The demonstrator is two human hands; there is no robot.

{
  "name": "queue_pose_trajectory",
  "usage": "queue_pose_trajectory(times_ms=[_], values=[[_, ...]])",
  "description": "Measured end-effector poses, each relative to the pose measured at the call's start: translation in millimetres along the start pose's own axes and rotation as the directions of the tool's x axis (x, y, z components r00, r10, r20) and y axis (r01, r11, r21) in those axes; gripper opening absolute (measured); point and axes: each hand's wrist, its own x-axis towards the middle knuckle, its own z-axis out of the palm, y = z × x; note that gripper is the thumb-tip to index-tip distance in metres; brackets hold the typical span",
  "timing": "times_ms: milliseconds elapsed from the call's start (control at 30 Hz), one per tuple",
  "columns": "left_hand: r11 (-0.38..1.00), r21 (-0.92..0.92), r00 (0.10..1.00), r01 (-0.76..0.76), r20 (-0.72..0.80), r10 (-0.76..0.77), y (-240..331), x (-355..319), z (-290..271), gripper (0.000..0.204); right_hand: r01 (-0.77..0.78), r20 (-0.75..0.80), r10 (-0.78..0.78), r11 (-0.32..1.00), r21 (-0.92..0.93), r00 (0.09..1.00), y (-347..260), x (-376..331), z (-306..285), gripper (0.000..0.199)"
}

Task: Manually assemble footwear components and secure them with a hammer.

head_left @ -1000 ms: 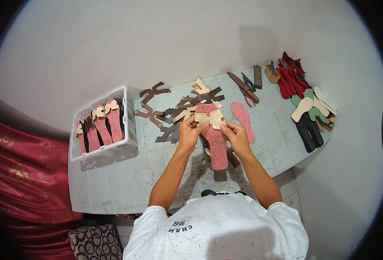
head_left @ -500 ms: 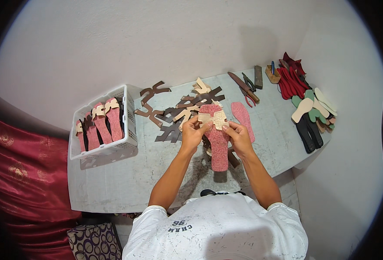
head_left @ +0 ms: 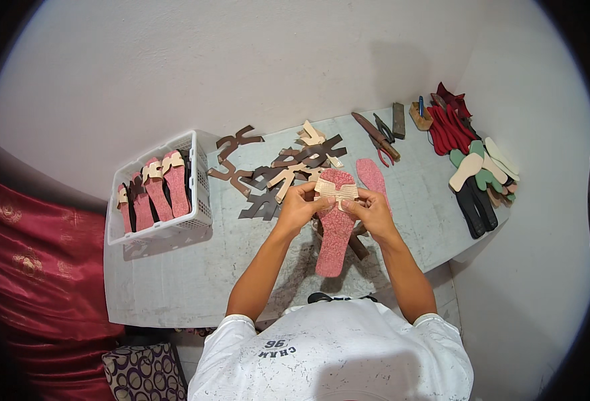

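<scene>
A pink textured sandal sole (head_left: 334, 230) lies lengthwise on the grey table (head_left: 195, 274) in front of me. Across its toe end sits a beige strap piece (head_left: 336, 193). My left hand (head_left: 300, 206) pinches the strap's left end and my right hand (head_left: 368, 209) pinches its right end, both pressed against the sole. A second pink sole (head_left: 373, 177) lies just beyond my right hand. Behind my hands is a loose heap of brown, dark and beige cut strap pieces (head_left: 278, 170).
A white plastic basket (head_left: 195, 194) with several finished pink sandals stands at the left. Pliers, a knife and a block (head_left: 382, 134) lie at the back right. Stacks of red, green, cream and black soles (head_left: 475, 167) fill the right edge. A red cloth (head_left: 34, 267) hangs at left.
My hands have shifted slightly on the strap, holding it over the sole's toe end. Everything else on the table is where it was.
</scene>
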Motion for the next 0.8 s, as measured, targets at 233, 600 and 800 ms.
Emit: queue_pose_trajectory(times_ms=[233,600,800], values=[[0.999,-0.023,0.992,-0.033,-0.124,0.03,-10,-3,7,0.024,-0.05,-0.01,0.051,0.995,0.091,0.999,1,-2,5,0.023],[0.998,-0.036,0.961,-0.053,-0.275,0.041,-14,-4,20,0.023,-0.048,-0.044,0.052,0.994,0.098,0.998,19,-1,6,0.025],[0.993,-0.011,0.959,-0.117,-0.261,0.11,-22,0,21,0.02,-0.067,-0.122,0.084,0.988,0.137,0.989,12,3,19,0.025]])
